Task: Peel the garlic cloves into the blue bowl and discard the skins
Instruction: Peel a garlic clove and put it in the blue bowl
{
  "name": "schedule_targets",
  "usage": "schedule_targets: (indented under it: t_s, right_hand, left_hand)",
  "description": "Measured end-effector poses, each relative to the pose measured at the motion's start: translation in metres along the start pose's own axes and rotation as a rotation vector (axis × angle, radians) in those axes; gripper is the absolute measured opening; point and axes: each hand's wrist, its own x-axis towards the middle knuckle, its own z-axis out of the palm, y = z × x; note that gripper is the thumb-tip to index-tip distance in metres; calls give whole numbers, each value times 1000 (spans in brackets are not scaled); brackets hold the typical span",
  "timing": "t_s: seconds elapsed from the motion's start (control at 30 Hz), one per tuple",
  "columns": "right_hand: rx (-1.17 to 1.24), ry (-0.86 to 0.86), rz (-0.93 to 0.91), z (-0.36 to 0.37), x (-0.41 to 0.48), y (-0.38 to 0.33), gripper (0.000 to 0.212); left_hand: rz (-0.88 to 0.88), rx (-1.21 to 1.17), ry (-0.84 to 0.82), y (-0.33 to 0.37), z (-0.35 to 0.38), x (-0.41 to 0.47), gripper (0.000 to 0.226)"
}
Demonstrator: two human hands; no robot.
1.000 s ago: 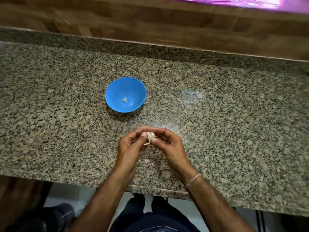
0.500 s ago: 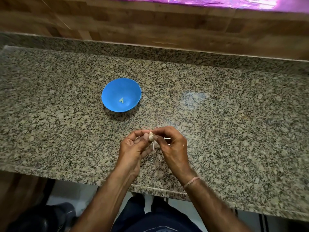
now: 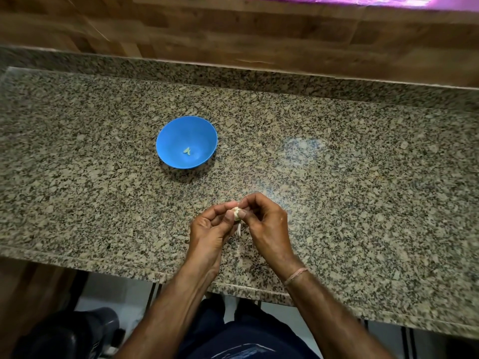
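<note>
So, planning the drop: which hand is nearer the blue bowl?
Left. The left hand is on the person's side of the blue bowl; the right hand lies farther right.

Granite counter (image 3: 363,203), blue bowl (image 3: 176,136)

From my screen the bench (image 3: 363,203) reads as speckled granite, polished enough to throw a pale glare. The blue bowl (image 3: 176,141) looks like smooth plastic with a soft sheen. The garlic clove (image 3: 236,213) trails a dry, papery skin (image 3: 239,229). Behind it I see a wood-grain wall (image 3: 259,32), fairly matt, and a thread-like wrist band (image 3: 295,275).
</note>
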Motion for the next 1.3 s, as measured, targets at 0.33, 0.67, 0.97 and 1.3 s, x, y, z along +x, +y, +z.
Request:
schedule_targets:
  t_s: [0.33, 0.67, 0.97, 1.3]
  right_hand:
    - [-120, 68, -22, 15, -3, 11, 12]
    - [-254, -32, 145, -2, 4, 44, 11]
    - [-504, -80, 280, 15, 8, 54, 13]
    - [-770, -2, 239, 35, 9, 51, 18]
  left_hand:
    - [65, 113, 67, -5, -4, 6, 20]
    - [467, 1022, 153, -12, -44, 61, 25]
    - [658, 1448, 178, -55, -71, 38, 49]
    - [446, 1298, 20, -57, -80, 35, 26]
